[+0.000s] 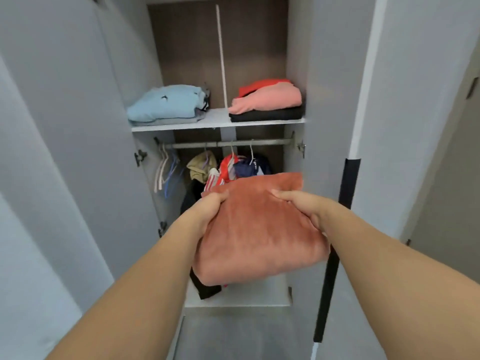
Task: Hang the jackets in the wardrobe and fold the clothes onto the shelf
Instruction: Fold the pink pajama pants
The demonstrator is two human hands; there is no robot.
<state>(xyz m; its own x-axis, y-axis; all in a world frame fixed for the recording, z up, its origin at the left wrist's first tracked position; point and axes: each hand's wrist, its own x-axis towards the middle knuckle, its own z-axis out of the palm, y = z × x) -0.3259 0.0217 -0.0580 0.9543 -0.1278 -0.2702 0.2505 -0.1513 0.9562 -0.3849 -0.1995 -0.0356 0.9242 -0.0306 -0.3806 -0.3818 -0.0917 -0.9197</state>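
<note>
Left hand [207, 209] grips the left edge of a folded rust cloth [257, 237], fingers curled over the top edge. Right hand [304, 206] grips the right side of the same cloth, fingers laid across its top and the thumb hidden beneath. Both hands are clamped on the cloth and carry it in the air in front of the open wardrobe [324, 100].

Above and beyond the hands, the shelf [215, 124] carries two stacks. Up and left of the left hand lies a folded blue pile [166, 105]. Directly above the right hand lies a pink pile [270, 98], with a red piece behind it, resting on a black garment [267, 115]. A thin white divider [222, 55] stands upright between the two stacks.

Just under the shelf, and above the hands, runs the rail [228, 143]. Empty hangers [165, 167] hang at its left end, up and left of the left hand. Jackets [228, 167] in tan, red with white stripes and navy hang just beyond the cloth's far edge; their lower parts are hidden by the cloth. A dark garment end [205, 287] shows below the cloth, near the wardrobe floor.

A black strip [350, 183] runs down the door edge to the right of the right hand.
</note>
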